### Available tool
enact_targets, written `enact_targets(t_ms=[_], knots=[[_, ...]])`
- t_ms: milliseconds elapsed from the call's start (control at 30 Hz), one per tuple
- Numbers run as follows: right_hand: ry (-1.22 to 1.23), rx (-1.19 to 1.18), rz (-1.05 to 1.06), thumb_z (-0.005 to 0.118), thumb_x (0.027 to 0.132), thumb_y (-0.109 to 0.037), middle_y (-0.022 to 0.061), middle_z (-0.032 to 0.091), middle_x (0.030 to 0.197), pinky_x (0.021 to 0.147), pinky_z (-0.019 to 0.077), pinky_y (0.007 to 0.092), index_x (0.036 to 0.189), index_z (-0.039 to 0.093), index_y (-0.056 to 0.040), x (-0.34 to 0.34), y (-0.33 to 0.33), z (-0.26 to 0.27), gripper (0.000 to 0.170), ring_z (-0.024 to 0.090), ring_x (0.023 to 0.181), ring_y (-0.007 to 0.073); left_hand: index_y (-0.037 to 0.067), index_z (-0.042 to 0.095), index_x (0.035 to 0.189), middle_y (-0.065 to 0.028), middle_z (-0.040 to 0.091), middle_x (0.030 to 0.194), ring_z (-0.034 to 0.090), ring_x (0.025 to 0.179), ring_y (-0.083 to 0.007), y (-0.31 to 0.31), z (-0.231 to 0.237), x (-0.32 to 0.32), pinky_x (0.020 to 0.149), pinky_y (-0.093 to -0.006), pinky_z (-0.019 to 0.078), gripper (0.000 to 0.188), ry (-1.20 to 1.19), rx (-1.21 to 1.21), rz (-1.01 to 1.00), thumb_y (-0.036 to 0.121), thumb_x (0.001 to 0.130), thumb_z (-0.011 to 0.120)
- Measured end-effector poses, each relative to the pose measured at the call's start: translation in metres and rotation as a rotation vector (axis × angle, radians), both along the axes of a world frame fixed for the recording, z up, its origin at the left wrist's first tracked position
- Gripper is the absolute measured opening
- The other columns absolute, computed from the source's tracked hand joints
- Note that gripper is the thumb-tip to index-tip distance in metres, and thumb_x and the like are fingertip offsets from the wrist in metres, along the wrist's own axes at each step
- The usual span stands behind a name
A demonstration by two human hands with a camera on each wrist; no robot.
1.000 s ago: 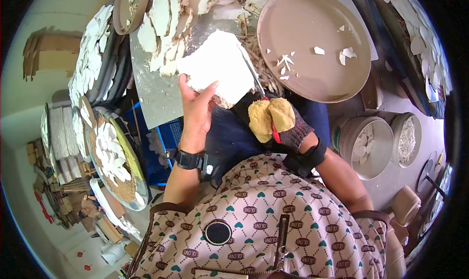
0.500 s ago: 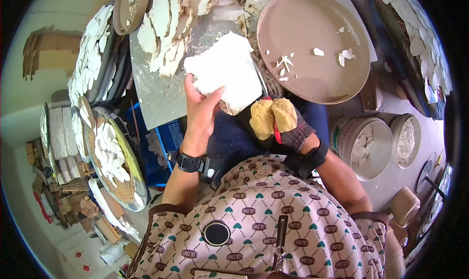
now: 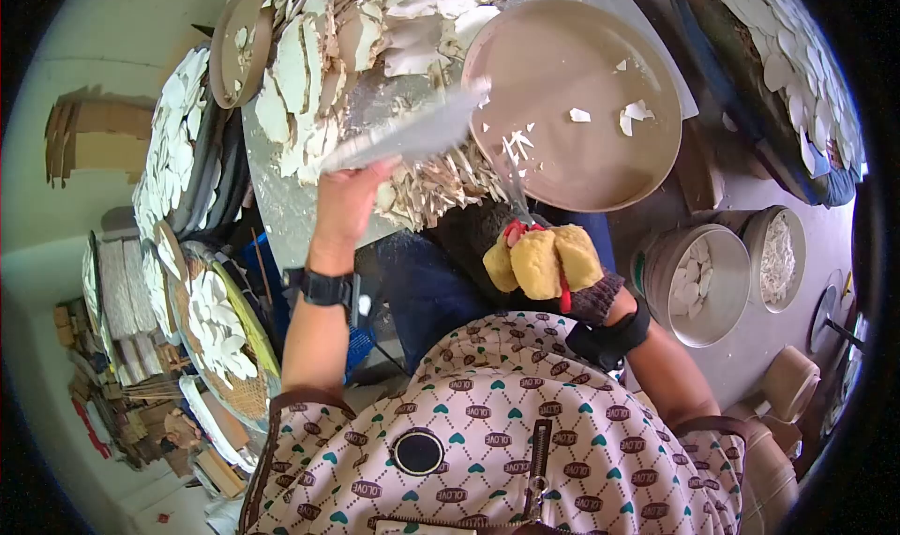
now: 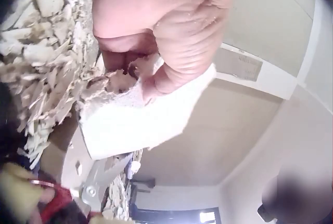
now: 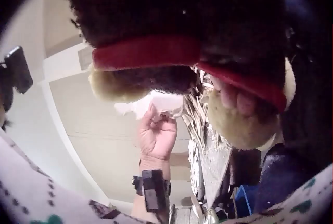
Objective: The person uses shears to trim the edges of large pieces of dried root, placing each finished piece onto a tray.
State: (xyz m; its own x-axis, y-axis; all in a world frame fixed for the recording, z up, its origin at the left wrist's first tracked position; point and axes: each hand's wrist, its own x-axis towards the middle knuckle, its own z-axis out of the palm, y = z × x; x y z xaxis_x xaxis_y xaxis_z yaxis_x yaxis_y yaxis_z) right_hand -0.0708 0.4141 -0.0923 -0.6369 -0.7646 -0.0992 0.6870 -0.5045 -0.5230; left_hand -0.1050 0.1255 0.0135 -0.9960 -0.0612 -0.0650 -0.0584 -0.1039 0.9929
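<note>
Ragged-edged white flat slab: pinched in my left grip above the grey worktop; my right grip clasped red-handled metal scissors. I judged cutting unfinished: white chips lay in the brown round tray, larger cream-white pieces heaped nearby.

On my L there's a pale wall w/ brown cardboard flat against it, & a jumble of boxes lower down. Grey table in front of me, grey flr to my R. Bright patch low in L wrist view, prob. a window, tho too blurry to be sure.
</note>
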Motion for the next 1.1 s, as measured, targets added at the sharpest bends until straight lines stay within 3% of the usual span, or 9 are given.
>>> enact_targets(t_ms=[167, 233, 367, 467, 567, 767, 933, 1033, 1100], knots=[[-0.155, -0.114, 0.017, 0.054, 0.090, -0.018, 0.0099, 0.054, 0.112, 0.089, 0.0454, 0.0288, 0.114, 0.049, 0.0024, 0.004, 0.005, 0.001, 0.032, 0.055, 0.100, 0.0173, 0.009, 0.070, 0.082, -0.0149, 0.041, 0.135, 0.043, 0.122, -0.0270, -0.009, 0.002, -0.033, 0.101, -0.0384, 0.0329, 0.019, 0.516, -0.571, -0.104, 0.014, 0.064, 0.071], [-0.290, -0.104, 0.005, 0.051, 0.091, -0.020, 0.0084, 0.053, 0.105, 0.081, 0.0477, 0.0241, 0.106, 0.051, 0.0048, 0.005, 0.009, 0.008, 0.029, 0.055, 0.091, 0.0140, 0.011, 0.070, 0.082, -0.0140, 0.041, 0.136, 0.042, 0.123, -0.0273, -0.004, 0.004, -0.036, 0.102, -0.0387, 0.0321, 0.020, 0.505, -0.573, -0.118, 0.011, 0.061, 0.072], [-0.012, -0.059, -0.016, 0.052, 0.090, -0.019, 0.0085, 0.052, 0.111, 0.089, 0.0447, 0.0253, 0.110, 0.051, 0.0022, 0.006, 0.011, -0.012, 0.028, 0.054, 0.100, 0.0151, 0.013, 0.070, 0.081, -0.0126, 0.041, 0.136, 0.042, 0.123, -0.0263, 0.008, 0.016, -0.036, 0.100, -0.0372, 0.0336, 0.024, 0.502, -0.635, -0.160, 0.004, 0.059, 0.072], [-0.245, -0.205, 0.024, 0.052, 0.091, -0.016, 0.0083, 0.052, 0.115, 0.094, 0.0420, 0.0275, 0.115, 0.048, 0.0013, 0.004, 0.011, 0.002, 0.030, 0.053, 0.105, 0.0158, 0.013, 0.071, 0.081, -0.0122, 0.042, 0.135, 0.043, 0.121, -0.0253, 0.006, 0.012, -0.036, 0.099, -0.0350, 0.0355, 0.023, 0.472, -0.644, -0.167, 0.002, 0.061, 0.070], [0.025, -0.093, 0.017, 0.054, 0.089, -0.013, 0.0085, 0.051, 0.118, 0.098, 0.0402, 0.0298, 0.121, 0.045, -0.0012, 0.002, 0.016, 0.014, 0.035, 0.052, 0.107, 0.0158, 0.014, 0.071, 0.081, -0.0114, 0.043, 0.134, 0.045, 0.120, -0.0241, 0.011, 0.015, -0.037, 0.097, -0.0329, 0.0368, 0.022, 0.517, -0.659, -0.193, 0.002, 0.062, 0.070], [-0.056, -0.214, -0.037, 0.053, 0.090, -0.014, 0.0107, 0.053, 0.117, 0.094, 0.0433, 0.0328, 0.118, 0.047, 0.0003, 0.005, 0.011, 0.022, 0.032, 0.054, 0.106, 0.0191, 0.013, 0.070, 0.084, -0.0098, 0.047, 0.131, 0.046, 0.119, -0.0226, 0.005, 0.009, -0.041, 0.096, -0.0320, 0.0373, 0.022, 0.499, -0.720, -0.198, 0.002, 0.065, 0.069], [-0.059, -0.092, -0.127, 0.056, 0.088, -0.015, 0.0107, 0.056, 0.113, 0.092, 0.0438, 0.0336, 0.114, 0.050, 0.0006, 0.012, 0.007, 0.006, 0.031, 0.055, 0.104, 0.0209, 0.005, 0.063, 0.099, -0.0096, 0.059, 0.106, 0.055, 0.100, -0.0208, -0.006, 0.001, -0.029, 0.087, -0.0281, 0.0422, 0.026, 0.430, -0.718, -0.042, -0.001, 0.074, 0.062], [0.572, 0.480, -0.233, 0.061, 0.082, -0.016, 0.0112, 0.059, 0.107, 0.086, 0.0457, 0.0333, 0.109, 0.054, -0.0035, 0.002, 0.008, 0.012, 0.031, 0.057, 0.100, 0.0215, 0.001, 0.056, 0.107, -0.0081, 0.059, 0.106, 0.058, 0.094, -0.0138, 0.008, 0.002, -0.003, 0.081, -0.0245, 0.0456, 0.024, -0.017, -0.217, 0.138, 0.003, 0.083, 0.058], [0.594, 0.518, -0.246, 0.060, 0.083, -0.017, 0.0108, 0.059, 0.106, 0.084, 0.0459, 0.0334, 0.108, 0.055, -0.0038, 0.005, 0.001, -0.004, 0.029, 0.057, 0.099, 0.0218, 0.001, 0.051, 0.112, -0.0082, 0.058, 0.107, 0.058, 0.094, -0.0139, 0.016, 0.010, 0.012, 0.081, -0.0250, 0.0471, 0.029, -0.193, 0.041, 0.157, 0.002, 0.083, 0.057]])
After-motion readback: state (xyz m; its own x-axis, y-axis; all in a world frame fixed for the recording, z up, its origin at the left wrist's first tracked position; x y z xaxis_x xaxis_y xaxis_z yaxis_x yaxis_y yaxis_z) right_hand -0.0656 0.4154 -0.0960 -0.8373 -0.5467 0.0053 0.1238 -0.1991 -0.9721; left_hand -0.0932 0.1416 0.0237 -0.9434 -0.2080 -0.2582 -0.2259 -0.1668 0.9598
